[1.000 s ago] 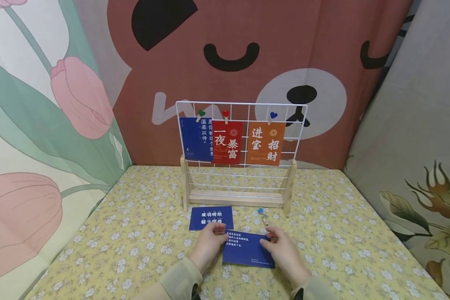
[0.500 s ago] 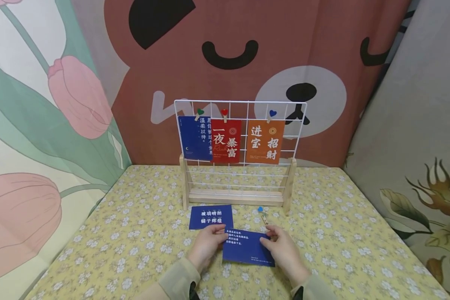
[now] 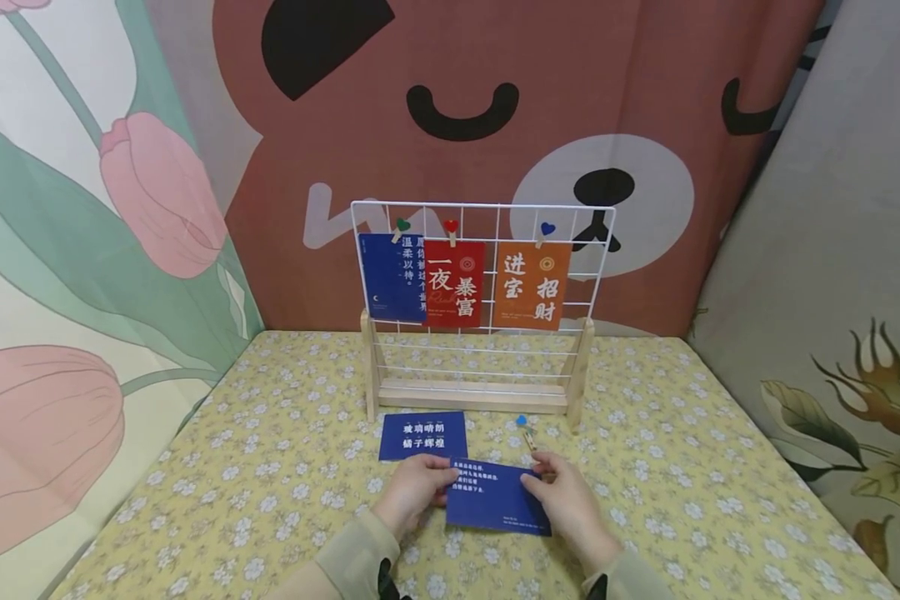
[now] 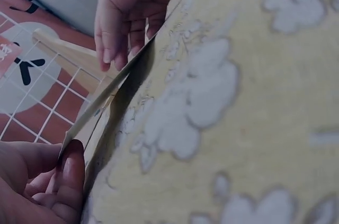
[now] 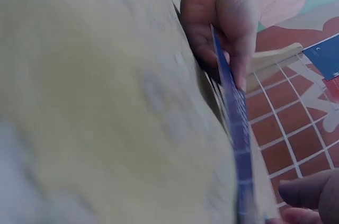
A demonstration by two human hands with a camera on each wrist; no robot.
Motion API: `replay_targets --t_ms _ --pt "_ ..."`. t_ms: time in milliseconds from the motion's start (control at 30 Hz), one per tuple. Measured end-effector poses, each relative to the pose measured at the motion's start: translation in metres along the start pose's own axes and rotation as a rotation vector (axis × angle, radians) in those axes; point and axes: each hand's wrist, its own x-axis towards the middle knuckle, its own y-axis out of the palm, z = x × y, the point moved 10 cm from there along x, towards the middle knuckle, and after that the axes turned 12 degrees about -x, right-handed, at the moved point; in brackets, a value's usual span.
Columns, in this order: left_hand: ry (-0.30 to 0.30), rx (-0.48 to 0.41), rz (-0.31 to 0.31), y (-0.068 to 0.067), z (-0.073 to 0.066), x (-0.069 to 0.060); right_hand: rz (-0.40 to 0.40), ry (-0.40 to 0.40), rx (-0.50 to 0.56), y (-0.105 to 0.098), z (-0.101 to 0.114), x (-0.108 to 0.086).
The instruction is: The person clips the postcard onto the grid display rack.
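A blue card with white writing (image 3: 495, 504) is held between both hands, just above the cloth. My left hand (image 3: 414, 493) pinches its left edge, thumb on top and fingers beneath, as the left wrist view (image 4: 45, 187) shows. At its right edge my right hand (image 3: 572, 506) grips the card with the thumb over the front. Behind the left hand another blue card (image 3: 423, 425) lies flat. A clothespin with a light blue heart (image 3: 522, 422) lies beyond the right hand's fingertips.
A white wire grid (image 3: 480, 205) on a wooden stand (image 3: 472, 395) stands behind. Heart clips hold a blue card (image 3: 390, 283), a red card (image 3: 461, 304) and an orange card (image 3: 528, 304) on it. Flowered cloth (image 3: 270, 467) covers the table; printed curtains hang around.
The fingers of my left hand have shifted slightly at the card's left edge. Otherwise the hands and the held card stay nearly where they were.
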Motion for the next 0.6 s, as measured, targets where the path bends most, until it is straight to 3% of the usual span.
replay_targets --t_ms 233,600 --pt "-0.016 -0.014 -0.003 -0.005 0.002 0.0 0.042 -0.03 0.081 -0.012 0.002 0.007" --pt "-0.012 -0.107 0.034 -0.025 0.002 0.0 0.07 -0.054 0.036 -0.023 0.005 0.032"
